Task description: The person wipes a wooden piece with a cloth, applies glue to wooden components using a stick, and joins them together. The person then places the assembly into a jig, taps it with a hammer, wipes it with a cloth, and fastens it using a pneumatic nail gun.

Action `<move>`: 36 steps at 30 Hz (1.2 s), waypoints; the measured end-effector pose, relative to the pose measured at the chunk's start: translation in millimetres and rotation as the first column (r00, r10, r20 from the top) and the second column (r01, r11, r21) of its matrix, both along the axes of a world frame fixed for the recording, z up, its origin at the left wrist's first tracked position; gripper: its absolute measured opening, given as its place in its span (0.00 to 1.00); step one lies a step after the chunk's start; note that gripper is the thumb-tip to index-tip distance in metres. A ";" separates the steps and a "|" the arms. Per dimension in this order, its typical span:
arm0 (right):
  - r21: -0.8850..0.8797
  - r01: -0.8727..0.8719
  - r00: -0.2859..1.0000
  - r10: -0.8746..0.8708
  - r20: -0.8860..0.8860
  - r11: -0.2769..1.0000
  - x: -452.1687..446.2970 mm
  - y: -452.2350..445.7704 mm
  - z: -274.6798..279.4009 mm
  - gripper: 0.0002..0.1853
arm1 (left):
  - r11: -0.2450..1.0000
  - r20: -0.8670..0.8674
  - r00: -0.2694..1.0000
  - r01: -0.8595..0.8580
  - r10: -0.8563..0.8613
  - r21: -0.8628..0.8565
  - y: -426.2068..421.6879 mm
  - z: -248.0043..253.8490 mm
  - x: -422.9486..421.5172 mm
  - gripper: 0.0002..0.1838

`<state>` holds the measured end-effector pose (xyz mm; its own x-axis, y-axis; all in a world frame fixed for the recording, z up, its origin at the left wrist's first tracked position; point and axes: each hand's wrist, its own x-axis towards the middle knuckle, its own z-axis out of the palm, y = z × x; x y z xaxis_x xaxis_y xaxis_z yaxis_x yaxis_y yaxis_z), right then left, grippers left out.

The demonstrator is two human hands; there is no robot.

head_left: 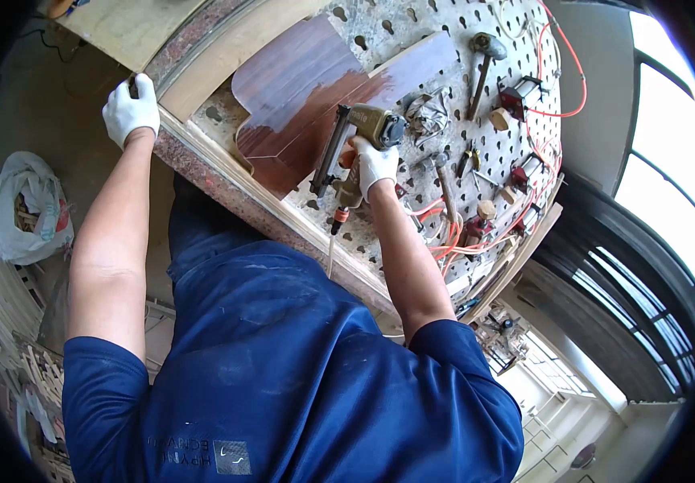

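Observation:
My right hand [377, 164], in a white glove with bare fingertips, is wrapped round the grip of a nail gun [376, 125]. An air hose fitting [339, 217] hangs from the gun's handle end. The gun is over a brown wood panel [303, 101], which is partly glossy dark and partly dull. My left hand [131, 110], gloved too, is at the bench corner beside the wooden rail [226, 56]. Its fingers are curled together near a small dark thing that I cannot make out.
On the perforated metal bench [379, 24] lie a mallet [484, 64], a hammer [444, 185], pliers [468, 158] and crumpled plastic [429, 115]. Red clamps [520, 98] with orange hoses [577, 97] line the far side. A white sack [29, 205] stands on the floor at left.

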<state>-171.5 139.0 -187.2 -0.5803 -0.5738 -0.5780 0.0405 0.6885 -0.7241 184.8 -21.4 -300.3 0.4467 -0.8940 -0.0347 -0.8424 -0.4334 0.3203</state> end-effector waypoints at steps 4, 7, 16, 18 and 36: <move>-0.009 0.065 0.997 -0.065 0.028 0.998 -14.3 -6.1 -6.4 0.05 | 1.000 0.016 1.000 0.005 -0.005 0.011 0.3 -6.0 1.0 0.27; -0.018 0.086 0.996 -0.085 0.040 0.996 -14.9 -6.2 -10.7 0.05 | 0.999 0.008 1.000 -0.007 0.007 0.039 0.3 -5.3 2.5 0.28; -0.018 0.094 0.995 -0.095 -0.032 0.995 -17.0 -17.3 -10.6 0.05 | 0.999 -0.013 1.000 -0.007 0.007 0.037 0.5 -4.8 0.9 0.30; -0.002 0.058 0.998 -0.058 -0.020 0.998 -15.1 -17.6 -2.8 0.05 | 1.000 -0.018 1.000 0.001 0.000 0.015 0.4 -5.0 1.4 0.30; 0.148 -0.124 0.992 0.123 0.013 0.981 30.7 22.7 -4.1 0.07 | 0.998 0.034 0.999 -0.021 0.023 -0.059 1.1 -6.3 -1.2 0.26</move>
<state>-140.9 161.7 -191.3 -0.5083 -0.5485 -0.6639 -0.0493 0.7882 -0.6135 183.6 -20.4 -306.6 0.4659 -0.8842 0.0330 -0.8441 -0.4330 0.3163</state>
